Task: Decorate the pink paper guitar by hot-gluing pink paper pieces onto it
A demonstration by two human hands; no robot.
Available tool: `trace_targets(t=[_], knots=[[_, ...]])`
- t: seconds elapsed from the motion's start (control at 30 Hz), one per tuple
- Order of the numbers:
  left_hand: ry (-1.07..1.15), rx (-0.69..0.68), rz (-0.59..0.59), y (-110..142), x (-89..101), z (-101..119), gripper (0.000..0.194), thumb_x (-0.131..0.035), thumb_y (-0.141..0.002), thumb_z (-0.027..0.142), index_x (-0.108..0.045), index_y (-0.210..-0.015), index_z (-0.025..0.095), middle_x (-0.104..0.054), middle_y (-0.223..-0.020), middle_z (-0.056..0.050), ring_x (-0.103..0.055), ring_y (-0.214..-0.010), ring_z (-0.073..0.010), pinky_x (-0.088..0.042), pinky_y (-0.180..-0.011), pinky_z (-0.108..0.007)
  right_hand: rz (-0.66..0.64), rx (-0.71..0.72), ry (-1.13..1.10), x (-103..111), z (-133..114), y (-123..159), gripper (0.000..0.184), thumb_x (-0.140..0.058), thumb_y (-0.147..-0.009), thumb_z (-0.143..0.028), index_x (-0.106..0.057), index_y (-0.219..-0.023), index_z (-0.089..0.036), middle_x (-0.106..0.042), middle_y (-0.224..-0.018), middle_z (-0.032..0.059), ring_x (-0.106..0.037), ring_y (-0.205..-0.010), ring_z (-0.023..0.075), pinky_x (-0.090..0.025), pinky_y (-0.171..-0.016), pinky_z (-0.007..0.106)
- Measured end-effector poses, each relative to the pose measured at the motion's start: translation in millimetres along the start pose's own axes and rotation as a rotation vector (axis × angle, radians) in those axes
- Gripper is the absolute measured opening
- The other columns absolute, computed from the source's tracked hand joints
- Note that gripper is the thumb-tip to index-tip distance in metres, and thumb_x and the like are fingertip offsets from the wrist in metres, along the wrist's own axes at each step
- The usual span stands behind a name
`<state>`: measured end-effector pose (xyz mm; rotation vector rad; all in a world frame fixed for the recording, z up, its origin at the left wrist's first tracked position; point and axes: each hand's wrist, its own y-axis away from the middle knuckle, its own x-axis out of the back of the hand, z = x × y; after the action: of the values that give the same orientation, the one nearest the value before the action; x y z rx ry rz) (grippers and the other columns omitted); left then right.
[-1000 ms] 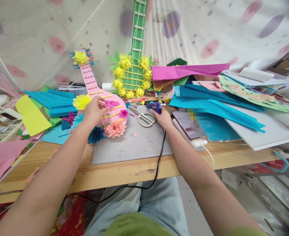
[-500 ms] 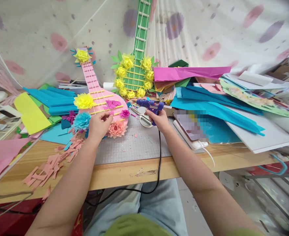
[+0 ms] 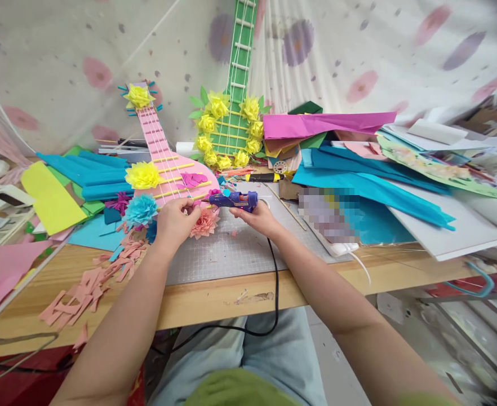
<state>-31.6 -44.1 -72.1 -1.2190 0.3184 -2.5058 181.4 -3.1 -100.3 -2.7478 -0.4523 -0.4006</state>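
In my right hand (image 3: 259,217) is a blue-purple hot glue gun (image 3: 235,201), level, its nozzle pointing left at my left fingertips. A black cord drops from its handle. My left hand (image 3: 176,223) is closed in a pinch over the lower body of a pink paper guitar (image 3: 198,169); what the fingers hold is too small to make out. The guitar carries yellow strips, white strings, a yellow flower (image 3: 142,175), a blue flower (image 3: 141,210) and a coral flower (image 3: 205,221) beside my left hand. A magenta flower near the nozzle is mostly hidden by the gun.
A green paper guitar (image 3: 230,138) ringed with yellow flowers stands behind. A grey cutting mat (image 3: 214,259) lies in front, with a yellow-black utility knife (image 3: 264,177) behind it. Coral paper scraps (image 3: 79,293) lie left; blue paper (image 3: 358,175) and a phone (image 3: 328,217) lie right.
My right hand has brought the glue gun left, from over the scissors to close by my left fingertips. My left hand stays pinched at the pink guitar, shifted slightly right and down.
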Motion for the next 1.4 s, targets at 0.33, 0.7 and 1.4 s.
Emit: trace_targets(t=[0.33, 0.7, 1.4], knots=[[-0.023, -0.024, -0.007, 0.0, -1.0, 2.0, 0.02, -0.053, -0.071, 0.034, -0.061, -0.062, 0.019, -0.054, -0.058, 0.0, -0.048, -0.059, -0.0143, -0.033, -0.057, -0.027, -0.01, -0.053, 0.036, 0.9, -1.6, 1.8, 0.047, -0.066, -0.072, -0.06, -0.066, -0.091, -0.017, -0.065, -0.068, 0.0014, -0.059, -0.064, 0.014, -0.046, -0.064, 0.028], [-0.041, -0.072, 0.024, 0.8, -4.2, 0.2, 0.018, -0.054, -0.072, 0.033, -0.062, -0.063, 0.02, -0.059, -0.062, -0.002, -0.051, -0.062, -0.0162, -0.035, -0.059, -0.028, 0.019, -0.02, 0.049, -0.7, -3.4, 2.8, 0.039, -0.066, -0.072, -0.06, -0.066, -0.081, -0.022, -0.066, -0.069, 0.0008, -0.058, -0.066, 0.0149, -0.045, -0.063, 0.028], [0.04, -0.218, 0.144, 0.8, -7.2, -0.7, 0.018, -0.058, -0.076, 0.031, -0.072, -0.069, 0.021, -0.058, -0.063, -0.002, -0.054, -0.068, -0.0176, -0.044, -0.072, -0.032, 0.566, -0.171, -0.007, 36.5, 15.9, -12.2, 0.048, -0.063, -0.067, -0.066, -0.065, -0.073, -0.018, -0.061, -0.062, 0.0027, -0.054, -0.057, 0.0147, -0.045, -0.057, 0.028]])
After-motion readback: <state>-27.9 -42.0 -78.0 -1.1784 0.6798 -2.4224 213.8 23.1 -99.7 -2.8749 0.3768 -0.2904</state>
